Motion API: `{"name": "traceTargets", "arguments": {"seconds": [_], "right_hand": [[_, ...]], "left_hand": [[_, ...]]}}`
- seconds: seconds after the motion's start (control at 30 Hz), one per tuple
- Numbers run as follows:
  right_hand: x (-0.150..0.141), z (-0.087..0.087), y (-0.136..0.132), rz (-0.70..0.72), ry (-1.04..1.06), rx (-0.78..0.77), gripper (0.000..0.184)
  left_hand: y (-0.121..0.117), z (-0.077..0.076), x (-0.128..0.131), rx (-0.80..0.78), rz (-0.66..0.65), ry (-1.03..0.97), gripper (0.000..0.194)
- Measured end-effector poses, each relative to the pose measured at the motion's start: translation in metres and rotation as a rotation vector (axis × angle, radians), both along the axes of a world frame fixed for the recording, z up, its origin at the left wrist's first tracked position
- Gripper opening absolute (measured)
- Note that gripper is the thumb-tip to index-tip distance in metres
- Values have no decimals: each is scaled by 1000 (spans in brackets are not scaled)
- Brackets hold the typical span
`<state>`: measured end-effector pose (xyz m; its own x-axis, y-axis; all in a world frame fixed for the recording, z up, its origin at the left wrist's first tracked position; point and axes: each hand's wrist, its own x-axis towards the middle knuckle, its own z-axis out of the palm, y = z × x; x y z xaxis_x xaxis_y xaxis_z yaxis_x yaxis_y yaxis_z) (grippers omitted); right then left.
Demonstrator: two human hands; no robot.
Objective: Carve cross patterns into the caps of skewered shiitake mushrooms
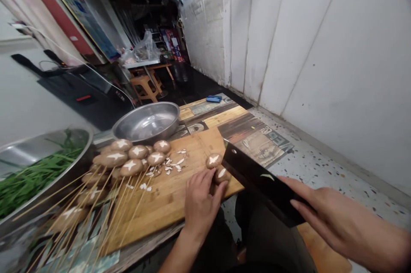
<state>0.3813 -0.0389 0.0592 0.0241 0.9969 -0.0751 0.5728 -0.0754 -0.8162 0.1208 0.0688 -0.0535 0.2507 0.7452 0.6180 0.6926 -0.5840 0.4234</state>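
At the right end of a wooden cutting board (167, 204), my left hand (202, 196) grips a brown shiitake mushroom (221, 174) with one pale slit across its cap. Just behind it lies another shiitake (213, 160) with a white cross cut in its cap. My right hand (330, 213) is closed on a dark cleaver (257, 183), its blade tilted and its far end beside the held mushroom. The cleaver's handle is mostly hidden by my fingers. Skewered mushrooms (131, 166) with white crosses are piled at the board's left, and pale trimmings (173, 165) are scattered near them.
A steel bowl (147, 121) stands behind the board. Green leafy stalks (38, 174) fill a larger steel basin (84, 136) at left. Thin wooden skewers (109, 217) stick out toward the front. A small blue object (213, 99) lies at the table's far edge; a white wall (321, 50) rises at right.
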Motion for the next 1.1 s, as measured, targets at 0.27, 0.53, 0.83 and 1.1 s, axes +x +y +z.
{"name": "traceTargets", "arguments": {"seconds": [0.27, 0.53, 0.83, 1.1], "right_hand": [[17, -4, 15, 228, 105, -404, 77], [29, -21, 25, 263, 166, -438, 85], [49, -47, 24, 205, 180, -538, 96], [44, -34, 27, 212, 182, -512, 93]], "left_hand": [[3, -3, -2, -1, -3, -16, 32], [2, 0, -2, -39, 14, -3, 32], [3, 1, -2, -47, 7, -10, 33], [3, 2, -3, -48, 10, -15, 32]]}}
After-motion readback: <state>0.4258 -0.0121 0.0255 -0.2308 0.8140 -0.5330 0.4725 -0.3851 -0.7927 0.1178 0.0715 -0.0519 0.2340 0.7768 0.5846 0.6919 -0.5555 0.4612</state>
